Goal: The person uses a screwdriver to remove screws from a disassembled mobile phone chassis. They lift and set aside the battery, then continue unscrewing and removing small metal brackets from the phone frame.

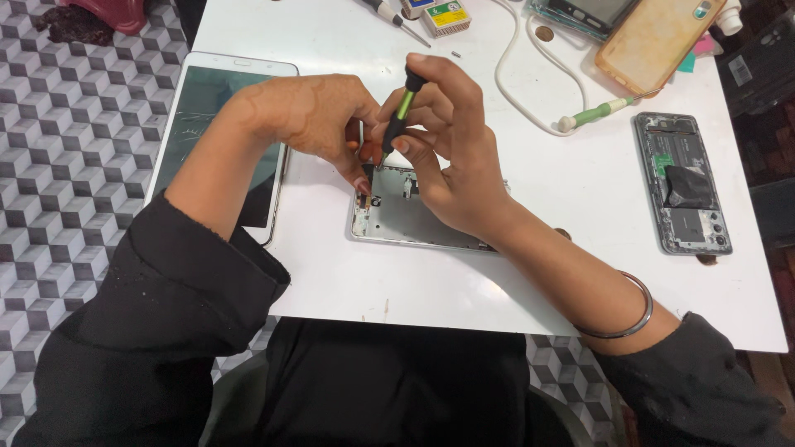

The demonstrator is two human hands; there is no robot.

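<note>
On white table (348,281): silver frame (397,217) at centre. Right hand (447,157) pinches screwdriver (400,116) upright, tip on frame's top-left corner. Left hand (319,116) curled, fingertips pressing frame beside tip. Tablet (217,124) lies left; opened phone (683,182) right.

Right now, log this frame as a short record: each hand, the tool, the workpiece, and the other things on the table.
right hand: grips a green-and-black screwdriver upright, tip down on the workpiece
left hand: fingertips at the screwdriver tip, steadying
workpiece: opened silver device frame, lying flat, partly under the right hand
table: white
left of frame: white tablet with cracked screen
right: opened phone, internals showing
far edge: white cable, orange phone case
</note>
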